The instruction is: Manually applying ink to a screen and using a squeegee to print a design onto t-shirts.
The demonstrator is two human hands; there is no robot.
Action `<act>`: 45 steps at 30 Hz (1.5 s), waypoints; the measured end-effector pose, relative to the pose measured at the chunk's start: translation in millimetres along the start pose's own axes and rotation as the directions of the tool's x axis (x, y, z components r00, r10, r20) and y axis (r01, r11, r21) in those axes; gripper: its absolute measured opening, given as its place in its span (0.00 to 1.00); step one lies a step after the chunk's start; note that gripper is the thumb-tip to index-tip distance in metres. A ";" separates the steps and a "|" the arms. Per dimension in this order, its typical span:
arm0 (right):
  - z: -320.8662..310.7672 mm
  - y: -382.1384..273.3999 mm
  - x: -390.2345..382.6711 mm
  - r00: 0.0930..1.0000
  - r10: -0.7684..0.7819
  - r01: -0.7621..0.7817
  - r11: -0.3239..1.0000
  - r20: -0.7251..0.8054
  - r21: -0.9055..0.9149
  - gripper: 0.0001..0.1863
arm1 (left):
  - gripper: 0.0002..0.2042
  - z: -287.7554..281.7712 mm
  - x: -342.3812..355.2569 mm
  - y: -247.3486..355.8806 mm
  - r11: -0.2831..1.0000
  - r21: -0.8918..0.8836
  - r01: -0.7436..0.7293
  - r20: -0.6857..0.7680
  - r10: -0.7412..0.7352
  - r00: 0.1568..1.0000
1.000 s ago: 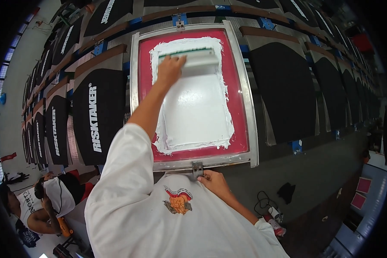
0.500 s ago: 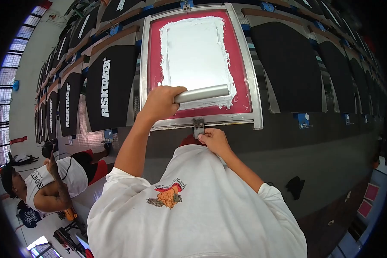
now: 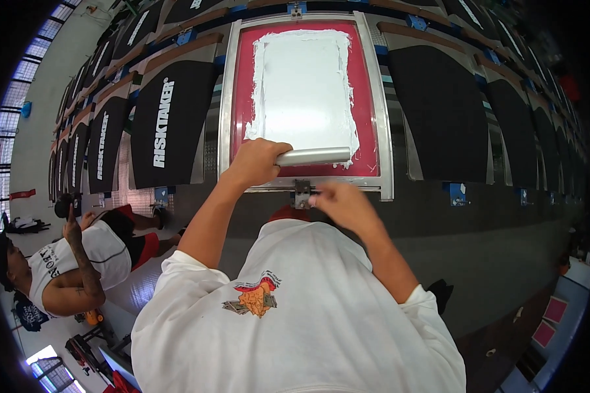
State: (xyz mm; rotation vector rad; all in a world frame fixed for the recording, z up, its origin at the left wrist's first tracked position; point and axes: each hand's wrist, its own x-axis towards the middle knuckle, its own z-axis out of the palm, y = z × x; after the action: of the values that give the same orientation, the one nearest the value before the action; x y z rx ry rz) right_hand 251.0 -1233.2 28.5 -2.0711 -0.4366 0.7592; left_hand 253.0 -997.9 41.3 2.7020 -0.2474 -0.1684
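Note:
My left hand (image 3: pixel 259 160) is wrapped round one end of a squeegee (image 3: pixel 318 156) with a silver metal handle. The squeegee lies across the near end of a screen-printing frame (image 3: pixel 384 131), whose mesh is red at its borders. White ink (image 3: pixel 305 92) covers the middle of the mesh, thick and ragged along its edges. At the frame's near side is a grey metal bracket (image 3: pixel 302 194). My right hand (image 3: pixel 347 208), slightly blurred, has its fingers curled at the bracket's right side; what they pinch there is hidden.
Black garment panels (image 3: pixel 157 128) with white print lie on boards to the left, and plain black panels (image 3: pixel 437 105) to the right. Blue brackets (image 3: pixel 457 193) sit at the boards' near ends. A person (image 3: pixel 78 262) at lower left holds a black device (image 3: pixel 63 205).
The squeegee has come slightly nearer and lies more level. My right hand's fingers have curled and its wrist has turned. The person at left has shifted.

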 end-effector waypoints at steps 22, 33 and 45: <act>-156.4 -27.7 349.9 0.919 -0.354 0.041 0.527 -0.175 -0.849 0.11 | 0.08 -45.1 256.9 -164.9 0.933 0.310 0.182 -0.234 -0.110 0.966; -20.3 42.0 86.1 0.810 -0.550 0.294 0.680 -0.202 -0.672 0.15 | 0.08 50.6 -5.0 -41.2 0.998 -0.016 0.065 -0.386 -0.066 0.920; -130.8 -28.1 267.0 0.980 -0.185 0.047 0.562 -0.069 -0.826 0.17 | 0.10 -61.8 178.5 -117.0 0.945 0.298 0.137 0.022 -0.150 0.988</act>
State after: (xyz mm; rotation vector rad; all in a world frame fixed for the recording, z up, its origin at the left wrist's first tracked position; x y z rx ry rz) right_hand 537.3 -1149.3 14.7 -2.9095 -0.9821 0.2995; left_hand 454.2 -904.0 33.9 3.0185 -0.0930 -0.2533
